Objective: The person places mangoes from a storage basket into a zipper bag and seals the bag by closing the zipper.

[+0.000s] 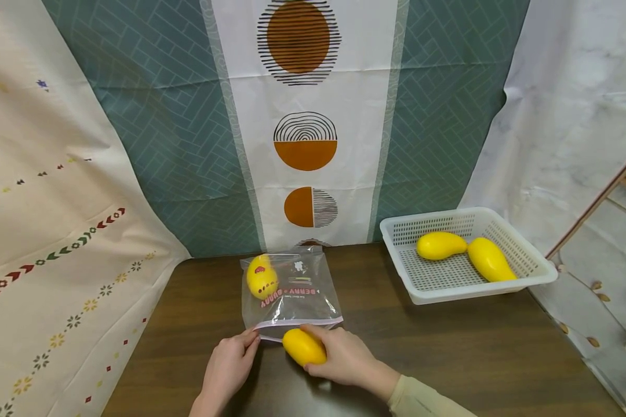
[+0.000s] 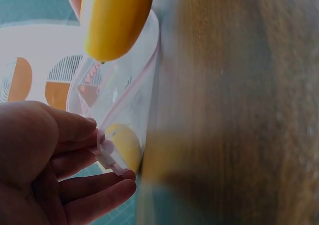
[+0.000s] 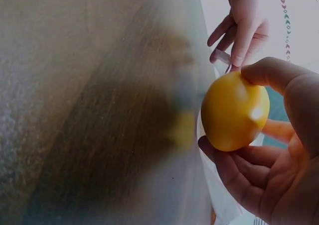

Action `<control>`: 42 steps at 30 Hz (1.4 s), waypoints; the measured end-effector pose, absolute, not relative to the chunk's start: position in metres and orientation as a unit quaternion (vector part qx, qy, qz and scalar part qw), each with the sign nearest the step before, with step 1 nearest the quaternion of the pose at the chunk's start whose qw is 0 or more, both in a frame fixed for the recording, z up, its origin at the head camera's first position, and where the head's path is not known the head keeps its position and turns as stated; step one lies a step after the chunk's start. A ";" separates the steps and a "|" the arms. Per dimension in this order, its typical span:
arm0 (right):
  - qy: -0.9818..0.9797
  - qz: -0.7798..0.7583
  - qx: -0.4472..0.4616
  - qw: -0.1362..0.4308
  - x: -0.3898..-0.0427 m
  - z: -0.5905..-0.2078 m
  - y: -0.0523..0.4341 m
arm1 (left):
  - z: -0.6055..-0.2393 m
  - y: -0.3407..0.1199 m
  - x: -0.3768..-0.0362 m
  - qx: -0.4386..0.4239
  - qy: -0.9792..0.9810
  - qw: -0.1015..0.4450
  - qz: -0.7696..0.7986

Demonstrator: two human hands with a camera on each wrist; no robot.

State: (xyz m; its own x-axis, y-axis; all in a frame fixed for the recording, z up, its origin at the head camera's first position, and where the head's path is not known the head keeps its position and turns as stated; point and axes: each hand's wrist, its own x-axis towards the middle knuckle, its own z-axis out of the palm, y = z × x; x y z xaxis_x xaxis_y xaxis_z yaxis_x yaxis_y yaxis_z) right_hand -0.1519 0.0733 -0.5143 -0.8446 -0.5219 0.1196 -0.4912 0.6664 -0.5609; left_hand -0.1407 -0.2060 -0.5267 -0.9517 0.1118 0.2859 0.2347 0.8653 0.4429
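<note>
A clear zip bag [image 1: 313,304] with pink print lies on the table, its mouth toward me and parted. One yellow mango [image 1: 261,277] is inside it, at the far left. My left hand [image 1: 232,360] pinches the left corner of the bag's mouth, by the zip slider [image 2: 110,164]. In my right hand [image 1: 348,356] I grip another smooth yellow mango [image 1: 304,346], thumb on one side and fingers on the other. Its tip is right at the bag's opening in the head view. In the left wrist view this mango hangs over the parted rim.
At the back right stands a white perforated basket [image 1: 417,294] holding two more yellow mangoes [image 1: 490,259]. The brown wooden table [image 1: 396,341] runs back to a patterned curtain [image 1: 182,116]. Fabric also hangs at the left and right sides.
</note>
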 end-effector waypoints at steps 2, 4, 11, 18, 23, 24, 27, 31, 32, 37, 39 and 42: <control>0.914 -0.303 -0.269 0.026 -0.153 -0.514 0.072 | -0.527 -0.206 -0.141 -0.091 -0.957 0.127 -0.244; 0.915 -0.306 -0.262 0.029 -0.154 -0.514 0.071 | -0.527 -0.206 -0.141 -0.090 -0.957 0.127 -0.244; 0.917 -0.311 -0.248 0.028 -0.156 -0.516 0.067 | -0.529 -0.206 -0.142 -0.091 -0.957 0.133 -0.242; 0.923 -0.321 -0.212 0.012 -0.155 -0.518 0.060 | -0.529 -0.205 -0.141 -0.097 -0.956 0.132 -0.242; 0.926 -0.336 -0.172 0.019 -0.150 -0.515 0.056 | -0.527 -0.205 -0.141 -0.099 -0.956 0.134 -0.241; 0.926 -0.338 -0.169 0.019 -0.149 -0.515 0.056 | -0.527 -0.205 -0.141 -0.100 -0.956 0.134 -0.241; 0.925 -0.337 -0.177 0.015 -0.149 -0.516 0.055 | -0.526 -0.206 -0.140 -0.099 -0.956 0.135 -0.241; 0.928 -0.323 -0.186 0.014 -0.150 -0.523 0.054 | -0.527 -0.205 -0.140 -0.099 -0.956 0.133 -0.243; 0.928 -0.320 -0.188 0.013 -0.150 -0.524 0.054 | -0.528 -0.205 -0.140 -0.099 -0.956 0.133 -0.242; 0.932 -0.307 -0.194 -0.015 -0.151 -0.529 0.051 | -0.528 -0.204 -0.139 -0.101 -0.957 0.131 -0.238; 0.933 -0.302 -0.193 -0.026 -0.151 -0.529 0.049 | -0.528 -0.204 -0.139 -0.101 -0.957 0.132 -0.238; 0.936 -0.288 -0.199 -0.037 -0.149 -0.530 0.046 | -0.529 -0.203 -0.138 -0.102 -0.957 0.132 -0.238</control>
State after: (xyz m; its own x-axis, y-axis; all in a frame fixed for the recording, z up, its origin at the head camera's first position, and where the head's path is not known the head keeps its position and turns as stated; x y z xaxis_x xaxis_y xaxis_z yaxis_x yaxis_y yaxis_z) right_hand -0.1489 0.0460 -0.5301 -0.9183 -0.3506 0.1837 -0.3932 0.7551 -0.5245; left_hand -0.1384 -0.2034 -0.5286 -0.9443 0.1313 0.3018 0.2575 0.8658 0.4290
